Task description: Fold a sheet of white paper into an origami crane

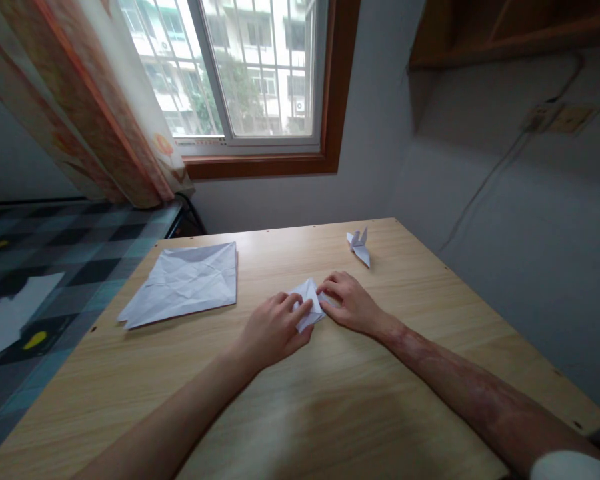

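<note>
The small folded paper point(307, 305) lies flat near the middle of the desk point(380, 400), pinned between both hands. Its long axis seems to run from near-left to far-right, a point aimed away towards the window. The left hand point(275, 328) presses fingers point(300, 312) down on it; the right hand point(347, 301) pinches its far edge. A crisp crease probably needs aligned edges and firm pressing. Apart lie a creased sheet point(185, 283) and a finished paper figure point(359, 245)
</note>
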A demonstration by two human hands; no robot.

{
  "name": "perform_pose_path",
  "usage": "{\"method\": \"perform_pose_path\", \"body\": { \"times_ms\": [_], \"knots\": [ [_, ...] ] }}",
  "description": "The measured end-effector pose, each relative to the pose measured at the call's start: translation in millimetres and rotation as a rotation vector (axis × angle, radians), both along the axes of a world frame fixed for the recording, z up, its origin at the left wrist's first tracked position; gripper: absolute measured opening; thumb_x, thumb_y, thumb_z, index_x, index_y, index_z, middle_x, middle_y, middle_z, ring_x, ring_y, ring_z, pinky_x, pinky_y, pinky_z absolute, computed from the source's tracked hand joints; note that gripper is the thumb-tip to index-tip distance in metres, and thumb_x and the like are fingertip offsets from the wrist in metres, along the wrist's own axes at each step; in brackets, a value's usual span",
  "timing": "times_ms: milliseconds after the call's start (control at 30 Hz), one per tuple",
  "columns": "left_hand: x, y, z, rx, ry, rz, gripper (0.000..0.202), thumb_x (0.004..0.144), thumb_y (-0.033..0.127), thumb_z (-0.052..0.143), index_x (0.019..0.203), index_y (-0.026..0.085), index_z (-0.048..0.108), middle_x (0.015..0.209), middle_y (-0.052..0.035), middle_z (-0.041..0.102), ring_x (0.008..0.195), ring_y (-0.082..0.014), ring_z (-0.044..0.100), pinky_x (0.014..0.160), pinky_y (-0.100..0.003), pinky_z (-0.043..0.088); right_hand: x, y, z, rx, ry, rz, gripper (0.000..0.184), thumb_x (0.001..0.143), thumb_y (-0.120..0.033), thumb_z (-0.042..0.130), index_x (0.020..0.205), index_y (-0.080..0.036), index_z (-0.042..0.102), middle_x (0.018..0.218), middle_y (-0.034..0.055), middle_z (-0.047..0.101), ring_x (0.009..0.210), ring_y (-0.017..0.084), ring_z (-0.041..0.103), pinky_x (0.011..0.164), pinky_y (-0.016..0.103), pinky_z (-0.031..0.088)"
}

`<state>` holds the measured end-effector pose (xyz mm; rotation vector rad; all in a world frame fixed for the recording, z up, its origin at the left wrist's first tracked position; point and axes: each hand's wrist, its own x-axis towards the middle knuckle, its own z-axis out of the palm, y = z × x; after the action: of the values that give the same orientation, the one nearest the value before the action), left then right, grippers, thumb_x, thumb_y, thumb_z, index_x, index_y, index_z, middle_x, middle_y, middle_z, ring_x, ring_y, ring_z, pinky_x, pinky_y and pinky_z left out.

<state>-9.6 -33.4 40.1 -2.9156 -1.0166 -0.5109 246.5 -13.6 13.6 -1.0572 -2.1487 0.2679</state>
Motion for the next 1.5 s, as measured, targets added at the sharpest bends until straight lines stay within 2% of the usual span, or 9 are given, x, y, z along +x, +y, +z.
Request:
{"method": "perform_pose_path", "body": {
  "times_ms": [100, 233, 433, 567, 733, 900, 1067, 1300, 1500],
  "knots": [
    [1, -1, -2.9, 0.031, 0.03, 0.018, 0.024, 0.108, 0.031, 0.053, 0.117, 0.023, 0.074, 0.112, -0.0127, 0.075, 0.099, -0.0294, 0.071, 0.088, -0.045, 0.061, 0, -1, 1.5, -0.008, 0.01, 0.022, 0.017, 0.096, -0.018, 0.077, 0.113, -0.023, 0.075, 0.109, 0.0072, 0.074, 0.107, 0.026, 0.068, 0.098, 0.041, 0.053],
    [-4, -1, -6.8, 0.03, 0.029, 0.061, 0.021, 0.106, 0.023, 0.053, 0.116, 0.023, 0.072, 0.117, -0.012, 0.077, 0.1, -0.0283, 0.074, 0.086, -0.042, 0.061, 1, -3, 3.7, -0.037, 0.049, 0.052, 0.014, 0.103, -0.023, 0.07, 0.117, -0.022, 0.073, 0.112, 0.0081, 0.076, 0.11, 0.027, 0.069, 0.102, 0.043, 0.053],
    [-6, 3, -9.0, -0.298, -0.521, 0.176, 0.026, 0.11, 0.035, 0.055, 0.116, 0.022, 0.077, 0.104, -0.007, 0.082, 0.091, -0.0225, 0.077, 0.077, -0.031, 0.059, 4, -5, 3.7, -0.055, 0.25, 0.029, 0.056, 0.098, -0.041, 0.079, 0.146, -0.02, 0.059, 0.142, 0.0149, 0.069, 0.131, 0.032, 0.065, 0.117, 0.049, 0.05],
    [-1, 8, -10.3, -0.669, -0.838, 0.218, 0.035, 0.103, 0.05, 0.067, 0.103, 0.018, 0.08, 0.092, -0.0047, 0.081, 0.083, -0.0216, 0.074, 0.071, -0.028, 0.057, 6, 1, -1.9, -0.256, 0.335, 0.056, 0.036, 0.096, -0.046, 0.082, 0.122, -0.021, 0.076, 0.119, 0.0077, 0.079, 0.113, 0.029, 0.073, 0.105, 0.043, 0.057],
    [4, 11, -10.5, -0.888, -0.904, 0.166, 0.037, 0.092, 0.05, 0.08, 0.108, 0.017, 0.079, 0.101, -0.0065, 0.083, 0.089, -0.0232, 0.075, 0.079, -0.031, 0.058, 5, 9, -12.8, -0.558, 0.624, 0.118, 0.031, 0.095, -0.05, 0.081, 0.097, -0.019, 0.079, 0.092, 0.0026, 0.079, 0.085, 0.022, 0.072, 0.082, 0.033, 0.059],
    [7, 6, -4.4, -0.863, -0.905, 0.144, 0.039, 0.095, 0.051, 0.077, 0.114, 0.018, 0.077, 0.102, -0.007, 0.082, 0.092, -0.0232, 0.074, 0.081, -0.031, 0.057, 6, 10, -13.5, -0.615, 0.64, 0.155, 0.034, 0.093, -0.052, 0.082, 0.095, -0.018, 0.078, 0.087, 0.0014, 0.077, 0.08, 0.019, 0.068, 0.075, 0.029, 0.053],
    [5, 6, -5.2, -0.724, -0.783, 0.192, 0.042, 0.096, 0.055, 0.076, 0.081, 0.016, 0.077, 0.08, -0.0045, 0.072, 0.077, -0.0193, 0.064, 0.069, -0.027, 0.05, 6, 11, -14.1, -0.658, 0.647, 0.127, 0.033, 0.088, -0.049, 0.088, 0.094, -0.019, 0.076, 0.087, 0.0022, 0.078, 0.08, 0.02, 0.07, 0.074, 0.029, 0.054],
    [3, 9, -8.8, -0.816, -0.876, 0.241, 0.045, 0.096, 0.059, 0.073, 0.1, 0.016, 0.084, 0.093, -0.0054, 0.08, 0.084, -0.0238, 0.07, 0.078, -0.032, 0.055, 2, 7, -7.0, -0.616, 0.612, 0.155, 0.039, 0.086, -0.046, 0.091, 0.111, -0.02, 0.077, 0.109, 0.006, 0.082, 0.102, 0.025, 0.074, 0.094, 0.037, 0.06],
    [5, 10, -11.6, -0.749, -0.738, 0.058, 0.034, 0.1, 0.048, 0.07, 0.095, 0.017, 0.082, 0.099, -0.0083, 0.078, 0.095, -0.0265, 0.073, 0.086, -0.036, 0.06, 1, 8, -8.1, -0.716, 0.751, 0.18, 0.041, 0.09, -0.054, 0.086, 0.108, -0.019, 0.074, 0.098, 0.0061, 0.083, 0.088, 0.022, 0.077, 0.083, 0.034, 0.06]
  ]
}}
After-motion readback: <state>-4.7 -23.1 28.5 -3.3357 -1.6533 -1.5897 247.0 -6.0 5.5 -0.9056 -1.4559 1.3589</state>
